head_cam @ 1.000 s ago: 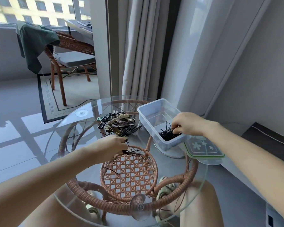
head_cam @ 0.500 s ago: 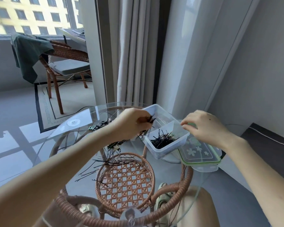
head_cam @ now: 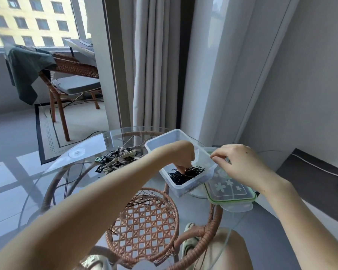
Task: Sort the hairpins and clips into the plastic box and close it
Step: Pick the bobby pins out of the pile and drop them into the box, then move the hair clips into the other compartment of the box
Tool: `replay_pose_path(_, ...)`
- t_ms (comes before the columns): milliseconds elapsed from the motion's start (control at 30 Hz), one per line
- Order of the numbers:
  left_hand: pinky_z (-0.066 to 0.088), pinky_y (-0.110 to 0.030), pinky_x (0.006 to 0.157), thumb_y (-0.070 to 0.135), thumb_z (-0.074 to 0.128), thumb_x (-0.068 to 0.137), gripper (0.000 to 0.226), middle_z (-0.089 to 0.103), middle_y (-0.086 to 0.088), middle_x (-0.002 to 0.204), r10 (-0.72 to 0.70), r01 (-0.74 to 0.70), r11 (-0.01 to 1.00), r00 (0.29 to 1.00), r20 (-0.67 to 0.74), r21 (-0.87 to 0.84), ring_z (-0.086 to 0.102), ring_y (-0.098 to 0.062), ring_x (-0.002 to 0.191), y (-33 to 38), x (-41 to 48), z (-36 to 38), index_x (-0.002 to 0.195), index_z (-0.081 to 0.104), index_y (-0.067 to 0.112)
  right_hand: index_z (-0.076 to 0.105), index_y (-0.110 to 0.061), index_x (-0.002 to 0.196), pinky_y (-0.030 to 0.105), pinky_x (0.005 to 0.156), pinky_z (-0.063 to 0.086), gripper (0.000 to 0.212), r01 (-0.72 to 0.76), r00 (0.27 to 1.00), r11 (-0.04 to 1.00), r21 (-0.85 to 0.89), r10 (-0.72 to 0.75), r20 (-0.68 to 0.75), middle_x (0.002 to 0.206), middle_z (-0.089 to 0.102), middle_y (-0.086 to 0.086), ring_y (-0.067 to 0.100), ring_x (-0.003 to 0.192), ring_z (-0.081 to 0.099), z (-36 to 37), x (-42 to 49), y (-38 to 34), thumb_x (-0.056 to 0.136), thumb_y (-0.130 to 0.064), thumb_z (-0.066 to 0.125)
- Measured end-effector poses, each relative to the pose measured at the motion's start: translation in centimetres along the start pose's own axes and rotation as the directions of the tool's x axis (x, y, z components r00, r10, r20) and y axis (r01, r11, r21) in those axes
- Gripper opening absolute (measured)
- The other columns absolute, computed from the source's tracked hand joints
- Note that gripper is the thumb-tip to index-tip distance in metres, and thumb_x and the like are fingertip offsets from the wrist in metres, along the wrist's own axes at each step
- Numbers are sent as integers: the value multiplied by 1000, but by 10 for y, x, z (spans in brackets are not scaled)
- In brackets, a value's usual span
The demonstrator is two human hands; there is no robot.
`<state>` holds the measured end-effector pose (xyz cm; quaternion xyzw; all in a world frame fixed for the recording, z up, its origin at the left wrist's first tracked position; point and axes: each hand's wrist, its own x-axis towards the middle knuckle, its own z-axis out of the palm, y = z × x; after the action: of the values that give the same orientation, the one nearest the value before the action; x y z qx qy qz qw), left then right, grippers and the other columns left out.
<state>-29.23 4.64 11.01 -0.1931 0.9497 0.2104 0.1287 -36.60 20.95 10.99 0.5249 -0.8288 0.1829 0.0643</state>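
The clear plastic box point(head_cam: 165, 140) stands tilted on the glass table, with a heap of black hairpins point(head_cam: 193, 172) in its near end. My left hand point(head_cam: 183, 155) reaches down inside the box, its fingertips bunched on the hairpins. My right hand point(head_cam: 236, 164) pinches the box's right rim. The lid point(head_cam: 230, 190), green-edged with white flowers, lies flat to the right of the box. A pile of flat clips point(head_cam: 115, 159) lies on the glass left of the box. A few loose hairpins point(head_cam: 139, 202) lie near the middle of the table.
The round glass table point(head_cam: 82, 152) rests on a rattan frame with a woven shelf point(head_cam: 144, 225) below. A curtain point(head_cam: 152, 65) hangs behind. A rattan chair point(head_cam: 72, 75) with a green cloth stands far left. A dark bench point(head_cam: 312, 178) is at the right.
My left hand carried a bunch of hairpins from the table's middle over to the box and down into it. My right hand left the inside of the box and took its right rim.
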Motion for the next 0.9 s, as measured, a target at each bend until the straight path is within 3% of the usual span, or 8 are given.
replay_pose_path(67, 58, -35, 75, -1, 51, 87, 31, 69, -15, 106, 28, -39, 969, 998, -51, -243, 69, -27, 85, -16, -6, -7, 116, 60, 4, 71, -17, 95, 31, 76, 45, 19, 13, 1000, 1000, 15, -12, -26, 93, 70, -1, 20, 89, 60, 0, 2, -9, 91, -21, 53)
replay_pose_path(200, 51, -10, 50, 4, 52, 89, 22, 69, -3, 99, -31, -139, 901, 924, -380, -411, 64, -12, 70, -71, -35, -27, 105, 67, 7, 70, -9, 95, 21, 76, 43, 17, 126, 987, 972, 198, -104, -121, 93, 71, 4, 19, 88, 61, 13, 2, -52, 90, -13, 55)
replay_pose_path(300, 48, -4, 72, 29, 61, 85, 26, 63, 12, 110, 18, -208, 936, 836, -549, -285, 60, -3, 88, -121, -73, -13, 111, 63, 29, 61, -12, 115, 5, 86, 32, 29, 187, 981, 917, 351, -193, -17, 115, 65, 0, 11, 106, 57, 46, -8, -91, 92, -27, 53)
replay_pose_path(400, 23, -43, 110, 79, 49, 59, 78, 21, 15, 151, 90, -111, 993, 919, -384, -34, 22, -9, 136, -162, -113, 33, 131, 24, 59, 38, -16, 138, 16, 107, 18, 51, 125, 959, 908, 401, -214, 186, 146, 38, -2, 8, 134, 30, 94, -11, -114, 94, -40, 43)
replay_pose_path(500, -20, -44, 107, 94, 37, 41, 108, -37, 22, 144, 125, -68, 981, 936, -329, 180, -38, -5, 132, -187, -137, 96, 132, -12, 61, 25, -19, 144, 31, 115, 13, 57, -25, 972, 905, 425, -77, 223, 155, 21, -1, 12, 142, 14, 130, 7, -128, 95, -46, 35)
replay_pose_path(600, -34, -37, 104, 96, 29, 47, 108, -44, 15, 141, 101, 3, 964, 919, -381, 264, -39, -12, 132, -196, -141, 130, 135, -19, 53, 15, -21, 147, 44, 118, 6, 60, -150, 970, 918, 367, 64, 236, 157, 7, 4, 18, 144, 1, 164, 30, -134, 95, -49, 28)
replay_pose_path(767, -22, -45, 110, 87, 11, 65, 89, -34, -1, 146, -164, 238, 969, 829, -535, 72, -35, -24, 134, -208, -117, 122, 131, -33, 47, 5, -17, 148, 37, 115, -5, 62, -177, 972, 961, 212, 136, 191, 156, 5, 16, 26, 144, -2, 198, 54, -145, 96, -49, 16)
replay_pose_path(900, -11, -46, 114, 86, 2, 62, 87, -25, -2, 148, -181, 208, 978, 817, -548, -14, -24, -25, 139, -215, -105, 109, 129, -35, 45, 18, -15, 146, 31, 115, 9, 57, -115, 978, 916, 384, 37, 204, 153, 26, 9, 20, 142, 18, 194, 50, -146, 97, -45, 22)
